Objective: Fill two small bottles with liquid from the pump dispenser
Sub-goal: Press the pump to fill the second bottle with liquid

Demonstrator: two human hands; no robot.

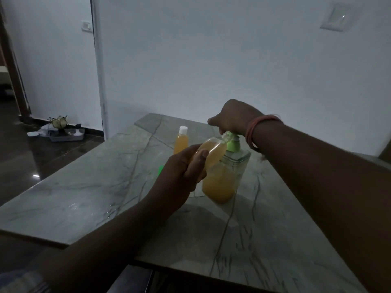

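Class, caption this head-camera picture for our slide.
Left hand tilts small bottle at pump dispenser; right hand presses the pump.

Pump dispenser (222, 178) upright on the counter (84, 197), under the right grip (232, 119) and just right of the left grip (182, 172), which holds a tilted small bottle (211, 153) before it; capped bottle (181, 140) behind the left grip, left of the right grip.

Amber liquid in the tilted bottle (212, 154), same amber in the dispenser (222, 180) under a lime-green pump (233, 142); white cap (183, 130) on the far bottle (181, 142); grey surface (84, 193), dark-veined; pink-red wristbands (257, 129)
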